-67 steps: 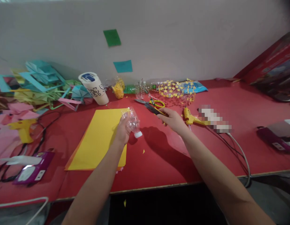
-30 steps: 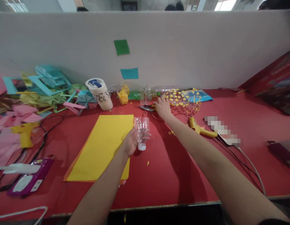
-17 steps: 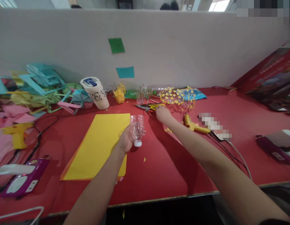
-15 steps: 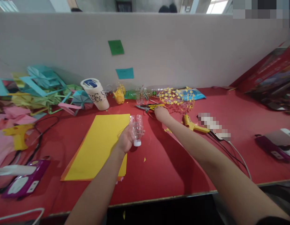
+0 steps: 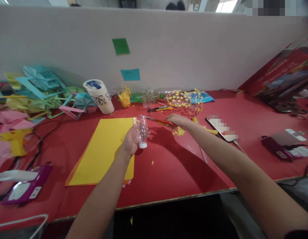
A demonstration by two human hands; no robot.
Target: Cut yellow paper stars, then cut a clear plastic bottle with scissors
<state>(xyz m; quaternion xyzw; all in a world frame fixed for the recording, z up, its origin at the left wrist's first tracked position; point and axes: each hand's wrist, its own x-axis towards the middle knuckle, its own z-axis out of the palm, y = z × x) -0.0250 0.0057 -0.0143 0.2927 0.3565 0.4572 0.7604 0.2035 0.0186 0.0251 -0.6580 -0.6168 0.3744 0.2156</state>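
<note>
Clear bottle [image 5: 142, 128], white cap [image 5: 143, 145], red-handled scissors [image 5: 160, 121], yellow sheets [image 5: 99, 151], red tabletop [image 5: 168, 181]
Near its back edge, yellow stars [image 5: 184, 98] and a black-lettered white cup [image 5: 101, 99]; near its left, a yellow glue gun [image 5: 18, 139].

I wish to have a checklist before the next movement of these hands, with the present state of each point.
1. Left hand around clear bottle: ok.
2. White cap on the bottle's lower end: ok.
3. Right hand at the handle end of the red-handled scissors: ok.
4. Blades apart from the bottle: cannot tell; they overlap its upper end in view.
5. Red table free of scraps: not ok; a yellow scrap lies there.
</note>
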